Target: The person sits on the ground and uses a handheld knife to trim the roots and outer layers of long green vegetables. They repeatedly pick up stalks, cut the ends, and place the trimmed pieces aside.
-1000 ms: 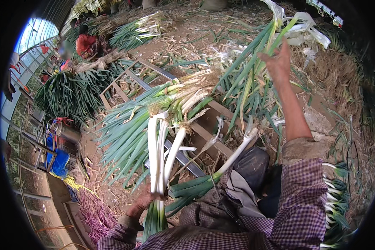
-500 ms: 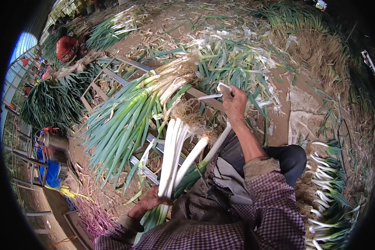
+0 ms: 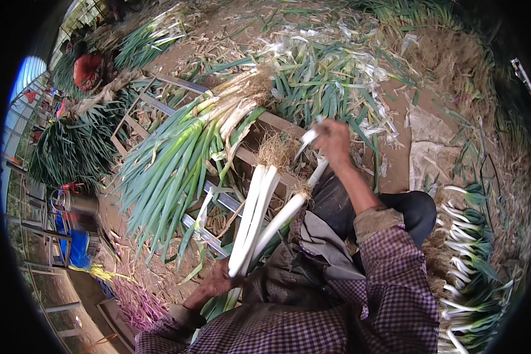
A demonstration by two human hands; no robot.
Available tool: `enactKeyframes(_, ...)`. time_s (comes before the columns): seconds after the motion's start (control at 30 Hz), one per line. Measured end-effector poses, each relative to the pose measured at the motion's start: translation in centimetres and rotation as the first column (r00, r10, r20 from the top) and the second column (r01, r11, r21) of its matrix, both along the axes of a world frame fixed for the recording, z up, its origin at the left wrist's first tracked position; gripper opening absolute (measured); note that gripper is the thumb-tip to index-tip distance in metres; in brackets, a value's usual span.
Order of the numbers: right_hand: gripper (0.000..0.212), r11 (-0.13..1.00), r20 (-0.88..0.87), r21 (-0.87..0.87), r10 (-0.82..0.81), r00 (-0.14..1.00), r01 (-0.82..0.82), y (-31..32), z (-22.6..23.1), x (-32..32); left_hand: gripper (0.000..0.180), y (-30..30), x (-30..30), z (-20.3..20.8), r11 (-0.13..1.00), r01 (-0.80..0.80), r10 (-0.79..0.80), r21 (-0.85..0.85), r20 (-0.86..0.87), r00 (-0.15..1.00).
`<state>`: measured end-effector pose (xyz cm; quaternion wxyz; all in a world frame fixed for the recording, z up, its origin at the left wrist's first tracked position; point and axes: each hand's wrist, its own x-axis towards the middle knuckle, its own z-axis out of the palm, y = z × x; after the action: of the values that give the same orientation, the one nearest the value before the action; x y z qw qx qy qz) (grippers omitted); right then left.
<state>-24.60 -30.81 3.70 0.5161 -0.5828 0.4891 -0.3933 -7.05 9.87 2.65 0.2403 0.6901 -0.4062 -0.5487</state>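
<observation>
Slanting up from the left hand (image 3: 218, 280), a few green onions (image 3: 253, 215) are gripped by their stems, roots uppermost. Near the roots, a blurred pale strip (image 3: 308, 138) is pinched in the closed right hand (image 3: 334, 146). Beyond, a leafy bundle (image 3: 177, 168) is laid across a wood-and-metal frame (image 3: 284, 125); leaf scraps (image 3: 330, 88) are strewn over the dirt floor (image 3: 398, 159).

Leek pile (image 3: 177, 156) on frame (image 3: 182, 83)

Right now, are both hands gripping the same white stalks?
No, the left hand grips the white stalks, while the right hand is apart from them, holding a white strip.
</observation>
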Motion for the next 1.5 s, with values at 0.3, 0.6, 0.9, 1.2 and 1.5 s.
enactKeyframes(0.3,0.049,0.931,-0.729,-0.181,0.088,0.679,-0.315,-3.3,4.2,-6.3,0.047,-0.4,0.3,2.8,0.974,0.202,-0.153,-0.099,0.365,0.918)
enactKeyframes(0.6,0.098,0.762,-0.441,-0.129,0.529,0.725,-0.635,2.7,7.8,-4.4,0.063,-1.7,5.6,8.3,0.756,0.655,-0.431,-0.010,0.745,0.509)
enactKeyframes(0.9,0.127,0.043,0.222,0.262,0.970,0.104,-0.964,16.5,5.9,-1.5,0.029,-11.4,2.7,17.6,0.549,0.828,-0.417,0.112,0.895,0.156)
enactKeyframes(1.2,0.074,0.214,0.643,0.615,0.420,0.640,-0.759,20.2,0.3,-3.8,0.062,-13.8,-0.7,7.6,0.701,0.578,-0.063,-0.418,0.771,0.634)
enactKeyframes(1.5,0.043,0.207,0.822,0.520,0.140,0.552,-0.828,18.5,0.8,-6.9,0.062,-9.2,-1.9,2.0,0.747,-0.463,0.447,-0.477,-0.155,0.881)
